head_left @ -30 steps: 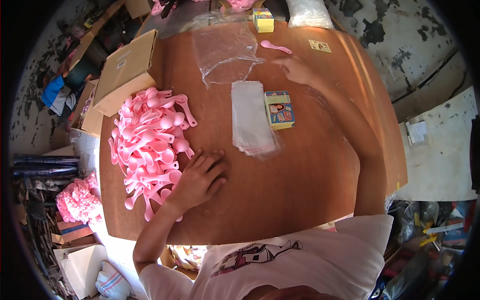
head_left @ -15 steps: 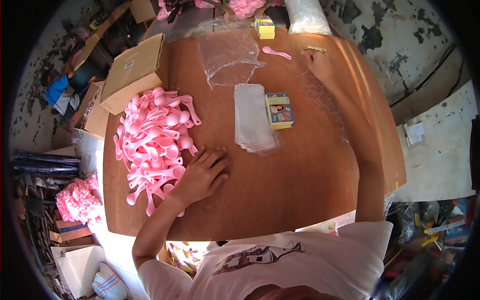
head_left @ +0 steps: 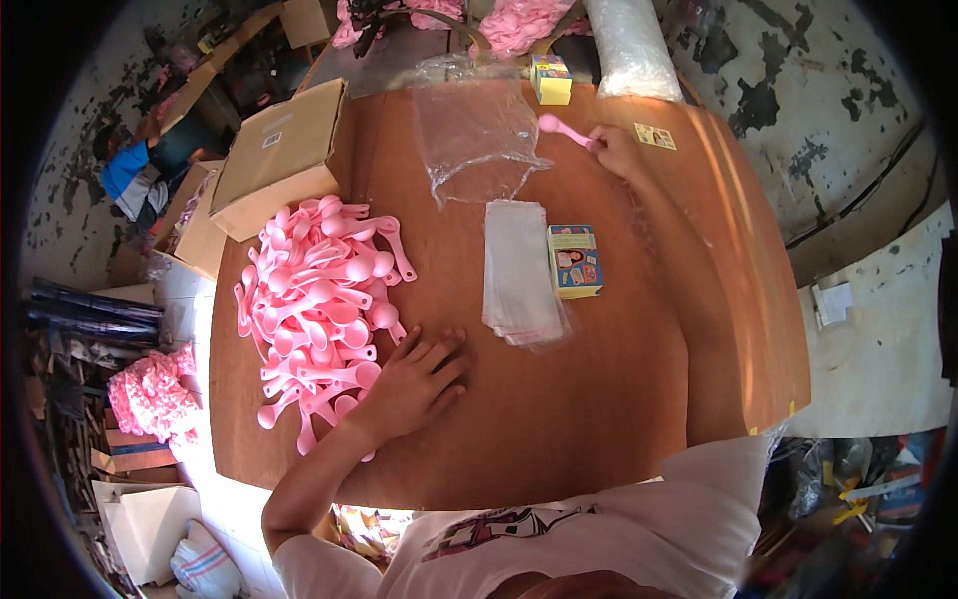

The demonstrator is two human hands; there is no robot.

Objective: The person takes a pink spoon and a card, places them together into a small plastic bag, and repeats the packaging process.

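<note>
Far right on the brown table, my right hand has its fingers closed on the handle end of a pink measuring spoon; the bowl points to the left. Just right of that hand lies a small printed yellowish card. My left hand rests on the tabletop with fingers apart and nothing in it, beside a heap of pink measuring spoons. Between the hands are a stack of clear flat plastic sleeves and a blue-and-yellow stack of printed cards.
A large clear plastic bag lies at the back, near a smaller yellow card stack. A cardboard box stands at the back left, and a filled clear bag beyond the far edge. Another person is at the far left.
My right hand has moved left off the small card and closed on the lone spoon's handle. My left hand stays beside the heap. The whole view has shifted slightly.
</note>
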